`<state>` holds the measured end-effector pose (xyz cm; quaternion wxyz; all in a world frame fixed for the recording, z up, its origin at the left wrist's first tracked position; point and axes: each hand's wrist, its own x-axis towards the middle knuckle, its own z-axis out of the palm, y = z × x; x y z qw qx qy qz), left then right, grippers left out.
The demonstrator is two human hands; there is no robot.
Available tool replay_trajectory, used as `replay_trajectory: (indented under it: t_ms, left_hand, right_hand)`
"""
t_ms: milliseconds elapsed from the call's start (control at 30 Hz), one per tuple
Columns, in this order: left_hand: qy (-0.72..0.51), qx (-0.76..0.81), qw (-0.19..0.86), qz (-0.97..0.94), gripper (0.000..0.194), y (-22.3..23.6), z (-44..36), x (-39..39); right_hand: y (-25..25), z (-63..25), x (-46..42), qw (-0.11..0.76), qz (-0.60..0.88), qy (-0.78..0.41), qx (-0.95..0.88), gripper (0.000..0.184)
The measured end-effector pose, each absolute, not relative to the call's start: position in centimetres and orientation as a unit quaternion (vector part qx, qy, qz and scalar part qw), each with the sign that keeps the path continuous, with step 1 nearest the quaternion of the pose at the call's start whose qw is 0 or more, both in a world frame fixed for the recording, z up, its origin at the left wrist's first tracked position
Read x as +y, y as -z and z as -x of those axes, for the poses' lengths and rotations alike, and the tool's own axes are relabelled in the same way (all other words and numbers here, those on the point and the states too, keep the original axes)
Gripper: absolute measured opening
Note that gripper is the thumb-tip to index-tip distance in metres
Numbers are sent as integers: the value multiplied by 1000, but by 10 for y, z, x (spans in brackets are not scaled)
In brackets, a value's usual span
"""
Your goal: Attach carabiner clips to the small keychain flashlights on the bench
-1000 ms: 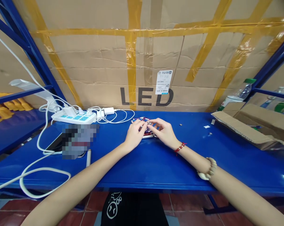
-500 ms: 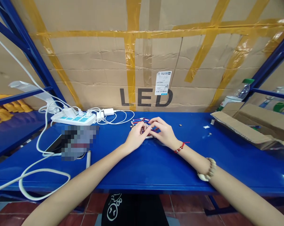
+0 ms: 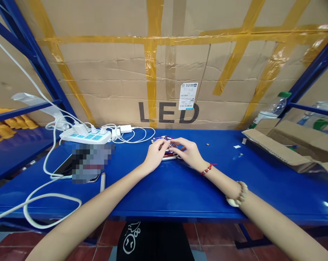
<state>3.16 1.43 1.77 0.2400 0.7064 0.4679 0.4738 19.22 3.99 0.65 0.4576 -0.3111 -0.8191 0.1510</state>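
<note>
**Working close together at mid-frame**

Curled inward at the centre of the frame: bare left hand and bare right hand, fingers narrowed and nearly meeting over a pile of slim, shiny blue, red and silver sticks. Lying on the glossy blue tabletop, largely hidden beneath both hands. Cannot tell whether anything is pinched between the fingers. Compared with half a second ago, slightly shifted: blue ends at the pile's upper left more covered, red and silver lower edge more exposed. Probably a small change of hold within the pile, with nothing visibly lifted clear. Well apart, at right of frame: brown cardboard box with raised flaps.
</note>
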Motion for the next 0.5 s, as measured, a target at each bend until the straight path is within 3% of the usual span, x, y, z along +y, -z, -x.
replay_trajectory:
  t_ms: [233,500]
  left_hand:
    - [-497,480,241,-682,27,-21,-32,12]
    - [-454,483,214,-718,24,-18,-32,13]
  right_hand:
    - [-7,-187,40,493,341,-223,-769,24]
    - [-7,-186,40,530,353,-207,-743,20]
